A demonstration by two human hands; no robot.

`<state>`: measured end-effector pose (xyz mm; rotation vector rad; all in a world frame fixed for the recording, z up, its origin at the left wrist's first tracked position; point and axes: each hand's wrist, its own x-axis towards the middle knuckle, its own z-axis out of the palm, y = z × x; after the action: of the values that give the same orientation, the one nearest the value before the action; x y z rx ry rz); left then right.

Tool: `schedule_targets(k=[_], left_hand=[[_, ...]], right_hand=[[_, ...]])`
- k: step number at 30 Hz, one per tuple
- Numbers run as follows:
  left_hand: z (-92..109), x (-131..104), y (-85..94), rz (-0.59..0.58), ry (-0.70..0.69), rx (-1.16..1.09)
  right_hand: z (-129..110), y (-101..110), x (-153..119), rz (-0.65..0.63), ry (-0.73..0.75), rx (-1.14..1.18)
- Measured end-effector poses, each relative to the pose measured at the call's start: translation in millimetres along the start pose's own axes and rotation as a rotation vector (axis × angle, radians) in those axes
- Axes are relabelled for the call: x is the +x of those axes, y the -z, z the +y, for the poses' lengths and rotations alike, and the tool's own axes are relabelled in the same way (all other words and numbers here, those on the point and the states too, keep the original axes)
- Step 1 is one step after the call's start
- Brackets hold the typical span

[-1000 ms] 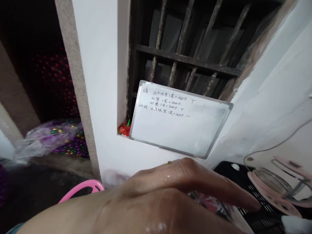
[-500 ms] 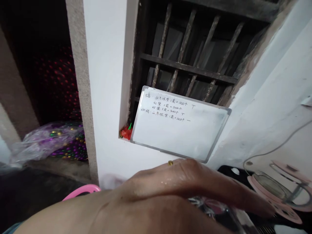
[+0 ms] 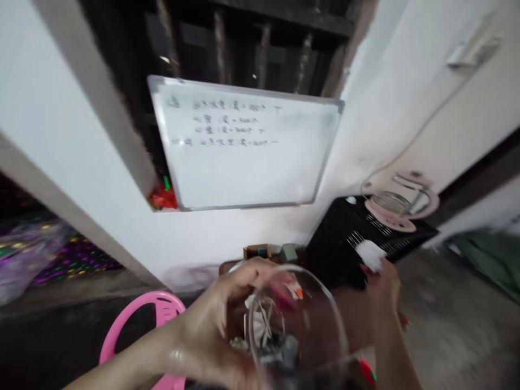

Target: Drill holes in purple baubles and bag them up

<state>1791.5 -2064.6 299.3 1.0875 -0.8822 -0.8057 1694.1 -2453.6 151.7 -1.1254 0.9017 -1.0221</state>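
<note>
My left hand [image 3: 207, 330] is wrapped round a clear, see-through vessel with a round rim [image 3: 337, 319], like a large glass or jar. Its lower part runs out of the picture, and motion blurs it. To the right, my right hand [image 3: 385, 290] pinches a crumpled white piece [image 3: 370, 255], perhaps tissue or cloth, over the front of a black slotted box [image 3: 337, 233]. Through the clear vessel show paper scraps and other small items on a reddish-brown table [image 3: 353, 314]; whether any lie inside the vessel I cannot tell.
A whiteboard [image 3: 247, 173] with handwriting leans against the barred window [image 3: 244, 49]. On the black box stands a pink-trimmed glass kettle [image 3: 400, 203]. A pink chair [image 3: 117, 330] is at lower left, near a bag of shiny beads [image 3: 73, 265]. Green fabric [image 3: 487, 260] lies at right.
The view has swung right and down. My left hand, which stretched across the front, now shows wrapped round the clear vessel. My right hand has come into view with the white piece.
</note>
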Motion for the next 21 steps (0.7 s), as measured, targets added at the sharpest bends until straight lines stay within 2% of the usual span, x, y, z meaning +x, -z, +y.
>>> schedule_targets(k=[3,6,11,15,18,21], left_hand=[[-53.7,14.4,16.7,0.1,0.127,-0.083],[-97.1,32.8,25.3,0.177,0.163,-0.125],[-152.4,56.7,20.2,0.195,0.188,-0.193],[-177.9,72.3,9.7,0.152,0.226,-0.316],[-183.5,77.7,5.5,0.149,0.24,-0.375],[-183.7,76.8,5.5,0.184,0.212,-0.349]], right_hand=[[14.3,-4.5,-3.7,-0.013,-0.077,0.038],[17.2,-14.1,-22.2,-0.148,-0.071,0.029],[17.2,-24.8,-60.8,-0.411,-0.143,-0.017],[19.5,-28.3,-82.6,-0.559,-0.183,-0.041],[21.9,-29.5,-90.6,-0.64,-0.171,-0.063],[24.8,-29.3,-92.2,-0.647,-0.1,-0.085]])
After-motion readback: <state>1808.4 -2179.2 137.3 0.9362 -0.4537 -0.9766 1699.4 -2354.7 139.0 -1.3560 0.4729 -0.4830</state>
